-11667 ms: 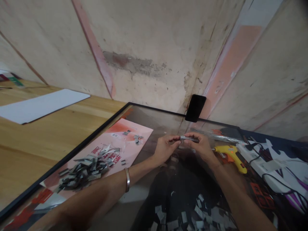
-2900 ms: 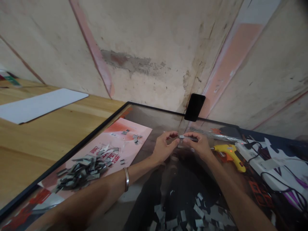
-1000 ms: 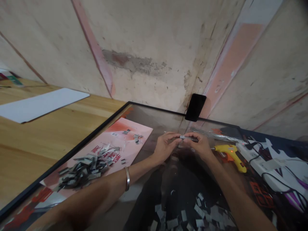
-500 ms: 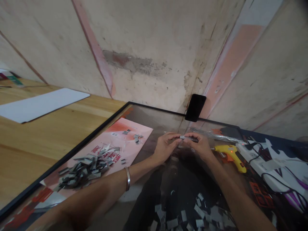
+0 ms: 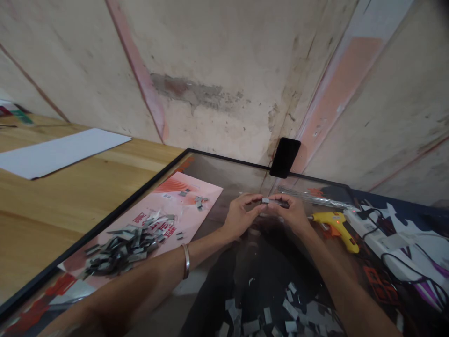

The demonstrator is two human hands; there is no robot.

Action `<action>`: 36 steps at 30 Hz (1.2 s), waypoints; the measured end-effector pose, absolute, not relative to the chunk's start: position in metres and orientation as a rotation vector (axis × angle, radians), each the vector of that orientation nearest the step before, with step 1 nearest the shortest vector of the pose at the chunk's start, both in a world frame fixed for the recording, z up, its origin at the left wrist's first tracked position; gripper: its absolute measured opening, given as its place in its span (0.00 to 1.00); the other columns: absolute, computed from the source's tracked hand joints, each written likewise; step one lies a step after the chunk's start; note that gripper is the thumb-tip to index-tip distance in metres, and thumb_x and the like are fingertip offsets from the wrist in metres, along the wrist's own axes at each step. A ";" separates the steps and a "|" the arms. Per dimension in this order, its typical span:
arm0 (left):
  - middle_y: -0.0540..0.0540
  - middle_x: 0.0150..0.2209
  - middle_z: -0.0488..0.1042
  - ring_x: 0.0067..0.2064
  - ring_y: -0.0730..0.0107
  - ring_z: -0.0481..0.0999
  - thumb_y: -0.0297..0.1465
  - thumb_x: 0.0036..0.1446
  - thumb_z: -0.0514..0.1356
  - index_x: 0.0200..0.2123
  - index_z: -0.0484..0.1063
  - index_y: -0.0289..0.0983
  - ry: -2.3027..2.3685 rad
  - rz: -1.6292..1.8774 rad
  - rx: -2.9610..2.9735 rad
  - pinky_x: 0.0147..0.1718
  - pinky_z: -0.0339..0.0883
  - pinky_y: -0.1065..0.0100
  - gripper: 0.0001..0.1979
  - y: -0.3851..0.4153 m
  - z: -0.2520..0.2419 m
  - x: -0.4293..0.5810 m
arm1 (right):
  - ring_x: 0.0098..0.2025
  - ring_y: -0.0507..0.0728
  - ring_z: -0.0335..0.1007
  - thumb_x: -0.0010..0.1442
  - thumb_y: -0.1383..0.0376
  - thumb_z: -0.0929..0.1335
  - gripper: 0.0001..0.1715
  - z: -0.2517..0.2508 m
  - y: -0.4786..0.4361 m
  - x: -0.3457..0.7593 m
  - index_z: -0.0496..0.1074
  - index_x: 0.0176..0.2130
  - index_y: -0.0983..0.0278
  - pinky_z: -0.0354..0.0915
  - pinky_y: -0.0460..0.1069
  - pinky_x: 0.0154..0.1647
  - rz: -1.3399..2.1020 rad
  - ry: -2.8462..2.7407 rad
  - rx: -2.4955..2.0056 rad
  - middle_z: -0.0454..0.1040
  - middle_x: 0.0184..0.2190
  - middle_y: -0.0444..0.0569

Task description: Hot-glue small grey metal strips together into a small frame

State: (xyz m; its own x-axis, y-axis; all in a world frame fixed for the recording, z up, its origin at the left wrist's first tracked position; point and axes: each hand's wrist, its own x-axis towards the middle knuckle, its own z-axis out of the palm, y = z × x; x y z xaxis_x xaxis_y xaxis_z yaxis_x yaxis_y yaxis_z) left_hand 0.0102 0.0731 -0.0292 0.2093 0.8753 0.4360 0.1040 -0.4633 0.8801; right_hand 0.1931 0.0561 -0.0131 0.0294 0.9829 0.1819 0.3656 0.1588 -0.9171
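Note:
My left hand [image 5: 242,214] and my right hand [image 5: 292,213] meet above the glossy tabletop. Between their fingertips is a small grey metallic strip [image 5: 265,201], lying about level. The right thumb and fingers pinch it along its length and cover part of it. At its left end, the left thumb and index finger close on it; their exact contact is hard to make out. Below and to the left, a pile of similar grey strips [image 5: 122,248] lies on a pink printed sheet [image 5: 206,191]. More loose grey pieces [image 5: 251,326] are scattered near the front edge.
A yellow glue gun [image 5: 335,219] lies right of my right hand, beside a white power strip [image 5: 372,234] with cables. Thin clear rods [image 5: 315,197] lie behind it. A black phone [image 5: 285,157] leans on the wall. White paper [image 5: 66,152] rests on the wooden table [image 5: 105,187].
Almost nothing differs. My fingers shift very slightly around the grey strip, which stays in the same place; the arms keep their position.

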 end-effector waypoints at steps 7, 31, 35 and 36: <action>0.44 0.41 0.78 0.43 0.65 0.76 0.34 0.53 0.63 0.42 0.77 0.38 0.933 1.317 1.729 0.42 0.70 0.65 0.13 0.073 -0.032 0.011 | 0.32 0.53 0.69 0.49 0.56 0.73 0.17 -0.013 0.056 0.194 0.77 0.38 0.63 0.64 0.48 0.35 0.837 -1.517 -1.370 0.76 0.31 0.47; 0.44 0.39 0.78 0.41 0.66 0.76 0.34 0.56 0.61 0.40 0.78 0.38 0.865 1.307 1.730 0.43 0.69 0.65 0.10 0.074 -0.030 0.008 | 0.33 0.55 0.70 0.48 0.56 0.73 0.20 -0.013 0.055 0.194 0.77 0.40 0.63 0.65 0.48 0.33 0.854 -1.515 -1.342 0.77 0.33 0.48; 0.44 0.39 0.78 0.41 0.66 0.76 0.35 0.56 0.61 0.40 0.78 0.38 0.869 1.295 1.736 0.42 0.70 0.65 0.11 0.074 -0.031 0.008 | 0.32 0.54 0.70 0.48 0.56 0.73 0.19 -0.011 0.055 0.193 0.77 0.39 0.63 0.65 0.48 0.33 0.866 -1.499 -1.348 0.77 0.33 0.48; 0.44 0.39 0.78 0.42 0.65 0.76 0.35 0.56 0.61 0.41 0.78 0.39 0.875 1.293 1.734 0.42 0.70 0.65 0.11 0.074 -0.031 0.008 | 0.32 0.54 0.70 0.47 0.56 0.73 0.19 -0.011 0.055 0.193 0.77 0.39 0.63 0.65 0.48 0.34 0.863 -1.497 -1.349 0.77 0.33 0.48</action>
